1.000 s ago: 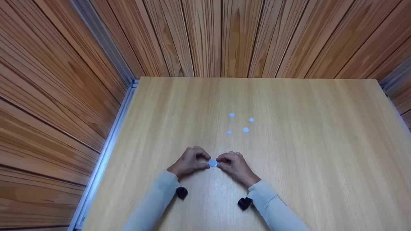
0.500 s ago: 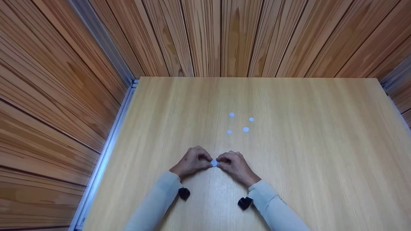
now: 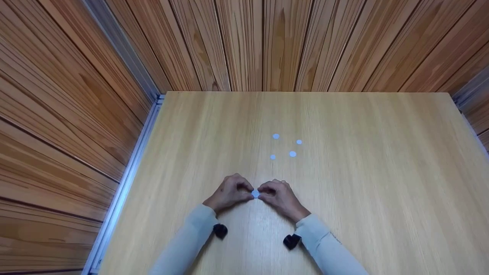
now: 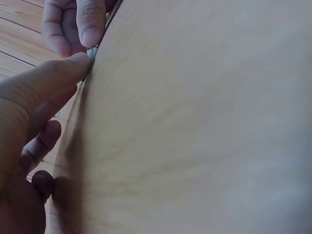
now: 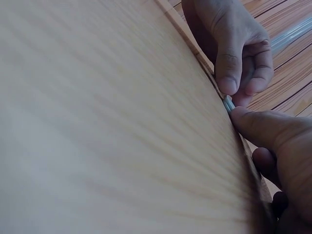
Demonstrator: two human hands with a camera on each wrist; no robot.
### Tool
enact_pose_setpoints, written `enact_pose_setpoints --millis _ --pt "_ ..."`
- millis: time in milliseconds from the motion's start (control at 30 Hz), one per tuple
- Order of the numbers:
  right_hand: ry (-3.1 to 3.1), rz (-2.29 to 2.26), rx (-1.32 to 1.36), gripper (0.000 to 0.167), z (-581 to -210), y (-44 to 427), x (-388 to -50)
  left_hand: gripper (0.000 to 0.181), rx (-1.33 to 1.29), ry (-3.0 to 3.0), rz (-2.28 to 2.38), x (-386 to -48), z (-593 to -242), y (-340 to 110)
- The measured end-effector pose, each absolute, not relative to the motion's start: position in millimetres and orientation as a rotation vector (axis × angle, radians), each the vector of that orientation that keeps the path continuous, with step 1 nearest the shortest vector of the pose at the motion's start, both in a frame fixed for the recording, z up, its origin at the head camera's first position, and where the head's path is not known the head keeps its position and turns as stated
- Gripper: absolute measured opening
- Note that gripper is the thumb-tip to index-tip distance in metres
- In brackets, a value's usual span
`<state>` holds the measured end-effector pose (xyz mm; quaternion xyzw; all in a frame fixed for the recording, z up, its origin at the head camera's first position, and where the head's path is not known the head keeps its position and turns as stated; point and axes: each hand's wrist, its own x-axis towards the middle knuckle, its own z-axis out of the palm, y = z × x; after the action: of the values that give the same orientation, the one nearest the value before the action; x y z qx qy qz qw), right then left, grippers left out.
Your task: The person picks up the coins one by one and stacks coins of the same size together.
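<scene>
Low in the middle of the head view, my left hand and right hand face each other over the table. Between their fingertips lies a small pale blue disc. Thumb and forefinger of each hand pinch its rim, one hand from either side. In the right wrist view the pale piece shows edge-on and looks layered, like thin discs one on another; how many, I cannot tell. The fingers cover much of the rim. The left wrist view shows only a sliver of the piece at the left thumb's tip.
Beyond the hands, several loose blue discs lie apart on the wooden table, among them a larger disc and a smaller disc. A metal rail runs along the table's left edge. Wood-plank walls stand behind and at the left.
My left hand has shifted slightly right, closer to the right hand. A pale edge that stuck out beside the disc a second ago no longer shows. The right hand has hardly moved.
</scene>
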<state>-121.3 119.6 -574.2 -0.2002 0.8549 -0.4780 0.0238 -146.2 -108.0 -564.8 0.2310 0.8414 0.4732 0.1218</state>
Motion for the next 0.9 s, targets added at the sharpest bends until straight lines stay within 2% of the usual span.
enact_pose_setpoints --millis 900 --pt "2.643 -1.519 -0.639 0.013 -575.6 119.5 -122.4 0.015 0.690 2.554 1.296 -145.0 -566.6 -101.5"
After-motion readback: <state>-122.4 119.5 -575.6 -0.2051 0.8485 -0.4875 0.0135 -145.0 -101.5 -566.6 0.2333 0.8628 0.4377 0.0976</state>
